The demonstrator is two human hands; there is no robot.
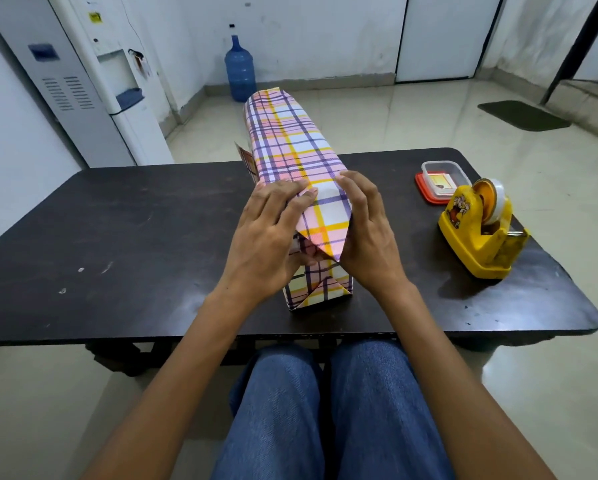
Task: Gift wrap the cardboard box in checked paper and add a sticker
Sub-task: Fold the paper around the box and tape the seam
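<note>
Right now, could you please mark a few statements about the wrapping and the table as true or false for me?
1. Both the left hand and the right hand rest on the near end of the wrapped box. True.
2. The tape dispenser is blue and sits left of the box. False: it is yellow and sits to the right.
3. The clear plastic container sits on a red lid, beyond the tape dispenser. True.
4. The blue water bottle stands on the table. False: it stands on the floor by the far wall.
</note>
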